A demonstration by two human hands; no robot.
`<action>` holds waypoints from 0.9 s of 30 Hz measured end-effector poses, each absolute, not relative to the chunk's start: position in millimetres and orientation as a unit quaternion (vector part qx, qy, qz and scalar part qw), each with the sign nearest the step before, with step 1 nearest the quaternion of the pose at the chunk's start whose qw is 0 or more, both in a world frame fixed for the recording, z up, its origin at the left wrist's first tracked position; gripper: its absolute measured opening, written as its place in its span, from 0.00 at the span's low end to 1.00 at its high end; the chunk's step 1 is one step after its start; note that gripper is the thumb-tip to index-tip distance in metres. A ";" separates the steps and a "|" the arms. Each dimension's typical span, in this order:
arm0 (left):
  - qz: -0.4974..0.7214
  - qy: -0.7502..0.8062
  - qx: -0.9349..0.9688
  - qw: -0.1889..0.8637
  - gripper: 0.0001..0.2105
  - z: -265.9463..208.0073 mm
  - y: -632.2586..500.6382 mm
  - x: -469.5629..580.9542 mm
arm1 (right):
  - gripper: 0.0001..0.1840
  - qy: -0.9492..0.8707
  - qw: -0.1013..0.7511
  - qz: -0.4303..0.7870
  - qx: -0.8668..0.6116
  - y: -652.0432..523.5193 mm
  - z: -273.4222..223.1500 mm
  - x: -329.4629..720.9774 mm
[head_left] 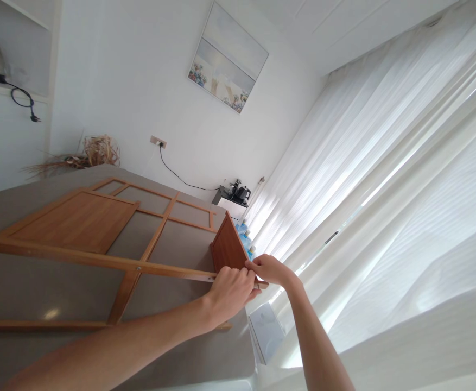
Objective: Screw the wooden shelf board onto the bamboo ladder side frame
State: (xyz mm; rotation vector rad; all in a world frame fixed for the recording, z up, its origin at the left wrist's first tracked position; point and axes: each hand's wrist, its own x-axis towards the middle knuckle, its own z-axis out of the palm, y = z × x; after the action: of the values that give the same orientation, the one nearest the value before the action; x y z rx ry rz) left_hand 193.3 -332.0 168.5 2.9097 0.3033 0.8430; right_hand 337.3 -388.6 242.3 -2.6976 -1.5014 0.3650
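Observation:
A long wooden rail (156, 267) runs across a grey-brown tabletop, joined by a screw to a crossing wooden bar (126, 290). My left hand (232, 293) is closed around the rail's right end. Standing up at that end is a reddish-brown wooden panel (230, 245). My right hand (271, 270) is closed at the panel's near edge, its fingertips right beside my left knuckles. The hands hide most of the joint between panel and rail. A second slatted wooden panel (77, 220) lies flat on the left, within the frame.
The grey-brown table (172, 301) carries a further wooden frame (189, 209) towards the back. Dried stalks (101, 151) lie at the far left edge. Beyond are a small stand with a black kettle (243, 194), blue-tinted water bottles (245, 239) and white curtains (384, 179) on the right.

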 end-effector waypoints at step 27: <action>0.194 0.095 0.970 0.111 0.13 201.6 -323.1 198.2 | 0.22 -0.346 0.393 -0.074 -0.849 -461.3 173.0 288.0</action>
State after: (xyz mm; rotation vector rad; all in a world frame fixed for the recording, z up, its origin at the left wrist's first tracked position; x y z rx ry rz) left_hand 198.2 -323.1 201.6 2.8501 0.2784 0.5695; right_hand 288.0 -461.3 173.0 -2.1534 -0.8780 -0.1880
